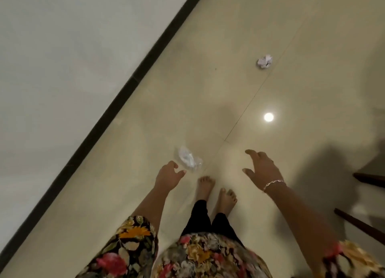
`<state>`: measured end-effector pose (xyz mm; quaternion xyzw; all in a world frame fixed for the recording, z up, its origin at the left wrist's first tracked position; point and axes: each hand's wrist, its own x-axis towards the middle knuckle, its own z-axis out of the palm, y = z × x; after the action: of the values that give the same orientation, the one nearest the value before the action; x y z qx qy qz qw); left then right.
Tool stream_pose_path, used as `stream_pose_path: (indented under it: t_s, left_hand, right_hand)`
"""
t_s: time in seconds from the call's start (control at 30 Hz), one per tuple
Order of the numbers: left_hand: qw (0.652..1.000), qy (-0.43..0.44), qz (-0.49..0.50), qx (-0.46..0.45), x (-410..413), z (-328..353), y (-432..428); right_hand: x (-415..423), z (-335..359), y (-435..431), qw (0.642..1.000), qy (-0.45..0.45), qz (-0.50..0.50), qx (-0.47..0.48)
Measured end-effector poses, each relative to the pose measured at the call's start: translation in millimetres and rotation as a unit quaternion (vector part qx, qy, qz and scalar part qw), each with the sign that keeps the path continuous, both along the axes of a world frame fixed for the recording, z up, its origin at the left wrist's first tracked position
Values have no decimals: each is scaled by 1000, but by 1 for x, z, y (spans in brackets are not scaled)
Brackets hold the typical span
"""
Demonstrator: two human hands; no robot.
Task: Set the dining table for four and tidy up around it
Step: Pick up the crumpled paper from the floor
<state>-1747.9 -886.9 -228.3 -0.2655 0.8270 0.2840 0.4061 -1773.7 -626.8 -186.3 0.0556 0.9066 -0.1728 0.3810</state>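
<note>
The tidying is judged barely begun: a crumpled plastic wrapper lies on the tiled floor just ahead of the bare feet, and a crumpled paper ball lies well beyond it, neither yet picked up. The left hand is held just beside the wrapper, fingers loosely curled and empty, while the right hand is spread wide, holding nothing. No bench is in view, so the setting for four cannot be judged.

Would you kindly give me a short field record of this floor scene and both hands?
setting: tiled floor beside a wall with dark skirting
litter near: crumpled clear wrapper, just ahead of the left hand
litter far: crumpled paper ball, farther off, untouched
left hand: empty, fingers relaxed, close to the wrapper
right hand: empty, fingers spread
right edge: dark wooden furniture legs
</note>
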Motion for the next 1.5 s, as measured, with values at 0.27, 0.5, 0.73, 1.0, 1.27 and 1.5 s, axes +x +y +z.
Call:
stream_pose_path:
  t_s: [0.27, 0.5, 0.73, 1.0, 1.27, 1.5]
  left_hand:
    - [994, -37, 107, -8, -29, -216, 8]
    - [952, -79, 295, -16, -36, -329, 3]
    - [926, -73, 366, 58, -48, -342, 19]
    - [908, -46, 401, 112, -87, -226, 38]
    - [895, -14, 410, 176, -190, -112, 72]
    - [888, 15, 414, 200, -289, -77, 125]
  right_hand:
    - [-35, -196, 13, 999, 30, 16, -11]
    - [-25, -304, 17, 999, 25, 5, -37]
    - [-37, -322, 27, 998, 40, 17, -45]
    - [-61, -221, 46, 998, 23, -27, -46]
    - [-137, -133, 65, 999, 19, -38, -7]
    - [-223, -120, 106, 999, 17, -39, -4]
